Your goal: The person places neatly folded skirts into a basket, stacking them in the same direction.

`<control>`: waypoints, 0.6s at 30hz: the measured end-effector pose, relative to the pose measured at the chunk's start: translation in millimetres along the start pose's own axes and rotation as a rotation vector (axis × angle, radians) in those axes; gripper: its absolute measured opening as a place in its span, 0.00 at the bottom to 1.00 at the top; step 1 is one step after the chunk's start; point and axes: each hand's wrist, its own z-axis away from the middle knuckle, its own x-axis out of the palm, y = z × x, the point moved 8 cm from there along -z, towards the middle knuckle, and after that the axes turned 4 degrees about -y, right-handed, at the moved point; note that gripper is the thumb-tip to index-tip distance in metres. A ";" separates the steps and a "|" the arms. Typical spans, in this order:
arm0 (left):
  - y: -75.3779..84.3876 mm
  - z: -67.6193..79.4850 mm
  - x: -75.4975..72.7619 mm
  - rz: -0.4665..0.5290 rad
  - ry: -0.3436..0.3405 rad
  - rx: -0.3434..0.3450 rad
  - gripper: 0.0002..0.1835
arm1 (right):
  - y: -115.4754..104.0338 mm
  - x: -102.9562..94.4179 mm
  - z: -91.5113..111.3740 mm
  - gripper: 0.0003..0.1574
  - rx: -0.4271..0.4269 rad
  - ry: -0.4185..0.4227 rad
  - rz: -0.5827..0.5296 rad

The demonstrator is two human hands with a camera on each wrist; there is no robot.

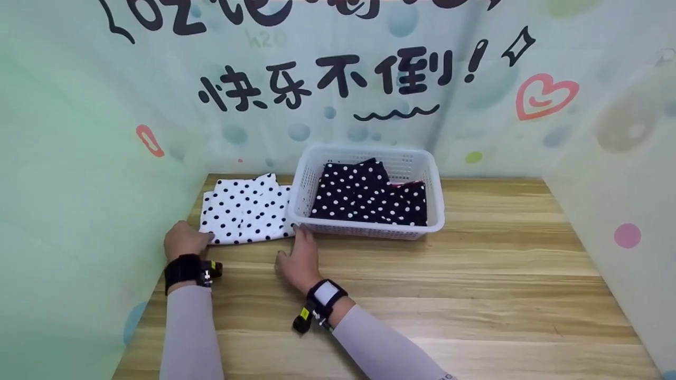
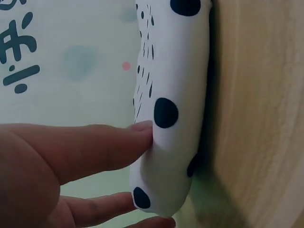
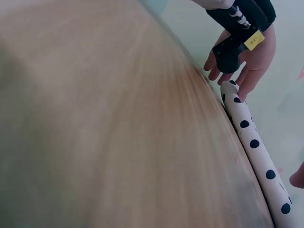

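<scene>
A folded white cloth with black dots [image 1: 245, 211] lies flat on the table, left of a white plastic basket [image 1: 364, 228]. My left hand [image 1: 184, 240] is at its front left corner. In the left wrist view the thumb [image 2: 109, 147] touches the thick folded edge, and the other fingers [image 2: 102, 209] reach past its end, fairly straight. My right hand [image 1: 302, 261] is by the cloth's front right corner and the basket's near left corner, fingers extended forward, thumb spread left. Its thumb tip [image 3: 298, 178] shows at the edge of the right wrist view, apart from the fold.
Inside the basket sits a folded black cloth with white dots [image 1: 354, 192], a red edge showing at its right. The wooden table [image 1: 491, 274] meets a printed backdrop [image 1: 475, 132] behind, with pale side walls left and right.
</scene>
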 end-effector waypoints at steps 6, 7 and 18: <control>-5.6 -9.6 2.5 0.049 -0.018 0.006 0.43 | 0.5 -3.3 -4.6 0.49 -0.024 -0.023 0.069; -6.6 -10.0 3.2 0.049 -0.017 0.007 0.42 | 0.8 -3.6 -5.1 0.49 -0.029 -0.031 0.081; -11.9 -3.4 1.8 -0.026 0.036 0.053 0.31 | 1.7 -7.2 -6.9 0.42 -0.090 -0.066 0.108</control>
